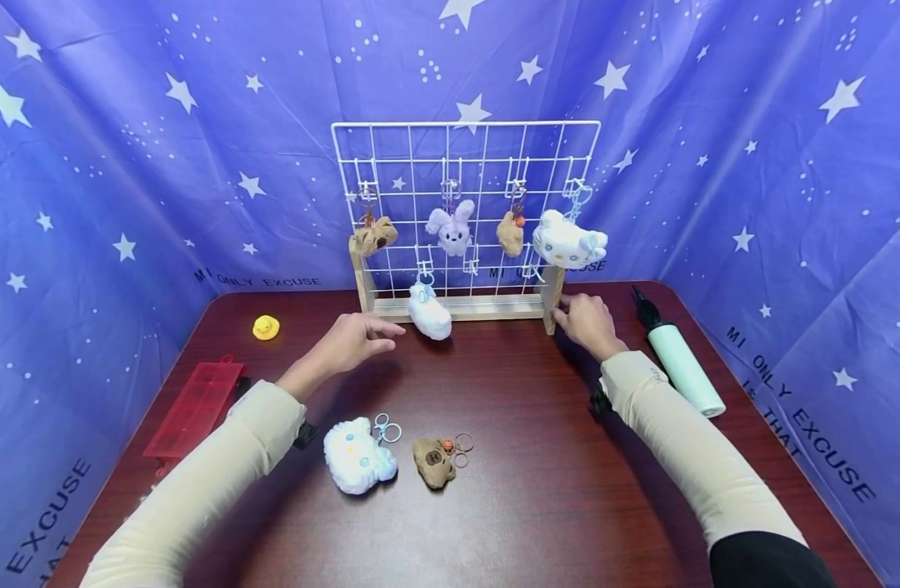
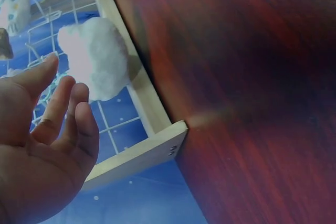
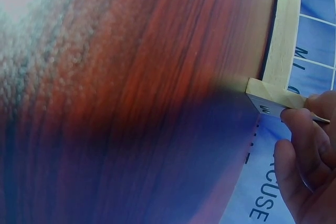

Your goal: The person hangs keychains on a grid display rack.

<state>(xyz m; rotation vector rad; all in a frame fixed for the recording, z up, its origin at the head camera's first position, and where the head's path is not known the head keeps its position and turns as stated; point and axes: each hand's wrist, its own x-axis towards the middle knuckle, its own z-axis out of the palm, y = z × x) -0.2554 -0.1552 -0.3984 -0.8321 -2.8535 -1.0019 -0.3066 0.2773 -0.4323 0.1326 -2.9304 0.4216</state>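
My right hand (image 1: 588,324) pinches the wooden side post (image 1: 554,298) of a white wire grid rack (image 1: 465,123); the right wrist view shows thumb and fingers (image 3: 300,129) at that post. My left hand (image 1: 349,341), its fingers loosely bent, holds nothing. It is just left of a white plush keychain (image 1: 429,314) on a low hook, apart from it in the head view. Along the upper hooks hang a brown plush keychain (image 1: 375,236), a lilac bunny keychain (image 1: 452,229), a second brown plush keychain (image 1: 510,234) and a white plush keychain with a bow (image 1: 568,241).
On the table front lie a white plush keychain (image 1: 356,457) and a brown bear-like keychain (image 1: 433,462). At left are a yellow rubber duck (image 1: 266,327) and a red translucent plastic box (image 1: 196,410). A pale green hand pump (image 1: 687,369) lies at right. Starry blue cloth (image 1: 222,122) surrounds the table.
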